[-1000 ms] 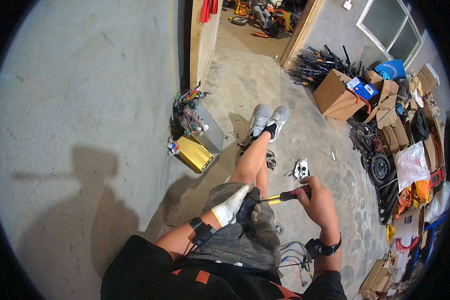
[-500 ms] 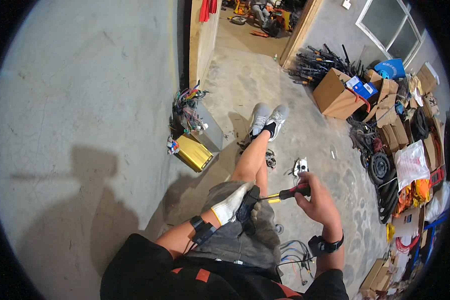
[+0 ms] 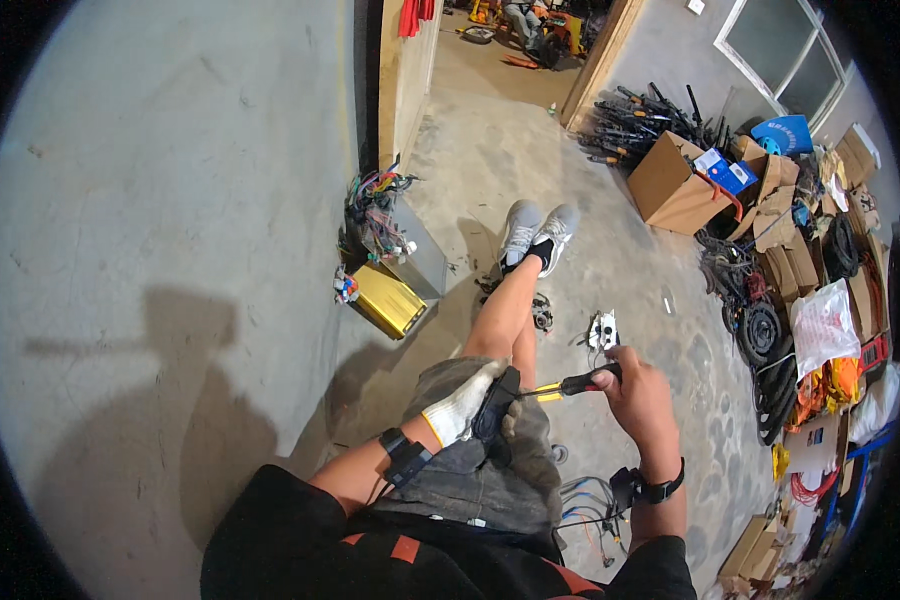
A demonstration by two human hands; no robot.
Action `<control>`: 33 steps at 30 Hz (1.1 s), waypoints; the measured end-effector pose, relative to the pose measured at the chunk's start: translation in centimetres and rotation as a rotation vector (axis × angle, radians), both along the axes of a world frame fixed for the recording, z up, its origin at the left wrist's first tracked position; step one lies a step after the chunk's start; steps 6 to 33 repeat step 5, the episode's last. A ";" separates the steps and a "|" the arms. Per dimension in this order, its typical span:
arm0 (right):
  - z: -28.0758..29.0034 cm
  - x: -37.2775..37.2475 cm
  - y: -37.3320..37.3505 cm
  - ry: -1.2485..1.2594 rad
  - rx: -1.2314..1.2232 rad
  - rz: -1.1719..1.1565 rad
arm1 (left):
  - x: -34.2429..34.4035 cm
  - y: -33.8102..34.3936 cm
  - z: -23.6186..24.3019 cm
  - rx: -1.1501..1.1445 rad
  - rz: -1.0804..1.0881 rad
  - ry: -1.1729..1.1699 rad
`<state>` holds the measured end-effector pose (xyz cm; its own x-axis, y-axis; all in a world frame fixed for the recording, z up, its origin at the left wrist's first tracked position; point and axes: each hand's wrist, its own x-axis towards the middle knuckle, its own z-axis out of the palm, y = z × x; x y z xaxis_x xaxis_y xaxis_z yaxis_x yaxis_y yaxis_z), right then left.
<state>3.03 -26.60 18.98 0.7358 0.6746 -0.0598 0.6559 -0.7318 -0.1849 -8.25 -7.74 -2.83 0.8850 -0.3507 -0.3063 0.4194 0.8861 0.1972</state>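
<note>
My left hand (image 3: 460, 410), in a white knit glove, is closed round a black plastic-looking part (image 3: 494, 405) held over my lap. What kind of part it is I cannot make out. My bare right hand (image 3: 640, 402) grips the black-and-red handle of a screwdriver (image 3: 582, 381). Its thin shaft points left, and the tip meets the right side of the black part. A yellow piece (image 3: 548, 392) shows right by the shaft. On the floor beyond my right hand lies a small white-and-metal part (image 3: 602, 330).
Left of my legs, a gold metal box (image 3: 390, 303) stands by a grey box (image 3: 417, 250) topped with tangled wires (image 3: 375, 215). Loose cables (image 3: 592, 500) lie at my right. Along the right wall are a cardboard box (image 3: 675, 185), a small wheel (image 3: 760, 327) and piled scrap.
My right hand has turned the screwdriver handle a little, so more black and less red shows. The left hand and the black part stay nearly in place.
</note>
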 end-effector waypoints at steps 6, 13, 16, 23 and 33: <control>-0.1 -0.3 -0.7 0.279 0.385 0.300 | 0.5 -0.3 -1.5 0.201 0.104 0.019; -0.1 -0.3 -0.7 0.279 0.385 0.300 | 0.5 -0.3 -1.5 0.201 0.104 0.019; -0.1 -0.3 -0.7 0.279 0.385 0.300 | 0.5 -0.3 -1.5 0.201 0.104 0.019; -0.1 -0.3 -0.7 0.279 0.385 0.300 | 0.5 -0.3 -1.5 0.201 0.104 0.019; -0.1 -0.3 -0.7 0.279 0.385 0.300 | 0.5 -0.3 -1.5 0.201 0.104 0.019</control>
